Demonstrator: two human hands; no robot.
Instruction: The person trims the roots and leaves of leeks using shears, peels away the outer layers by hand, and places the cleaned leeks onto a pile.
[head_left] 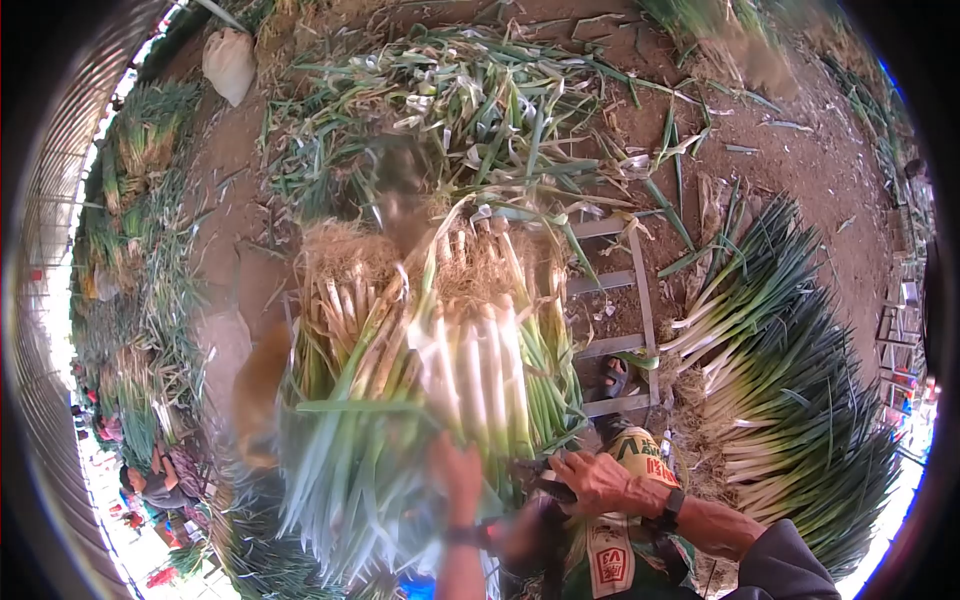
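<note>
A large pile of long green onions [478, 370] lies before me, with white stems in the middle, roots toward the far side and green leaves toward me. My left hand [455, 475] is over the leaves at the near side of the pile; its fingers are smeared by motion. Close to my body, my right hand [600, 483] is closed, fingers curled at a dark object [540, 478] whose kind does not show. Both wrists wear dark bands. Beneath the pile's right side shows a metal rack [640, 300].
More green onions [800, 400] lie in a long row at right. Stripped leaves [470, 100] are heaped beyond the rack, and other onions [140, 230] line the left. A pale sack [229, 66] stands far left. A person [160, 490] is at lower left. A printed sack [612, 555] covers my front.
</note>
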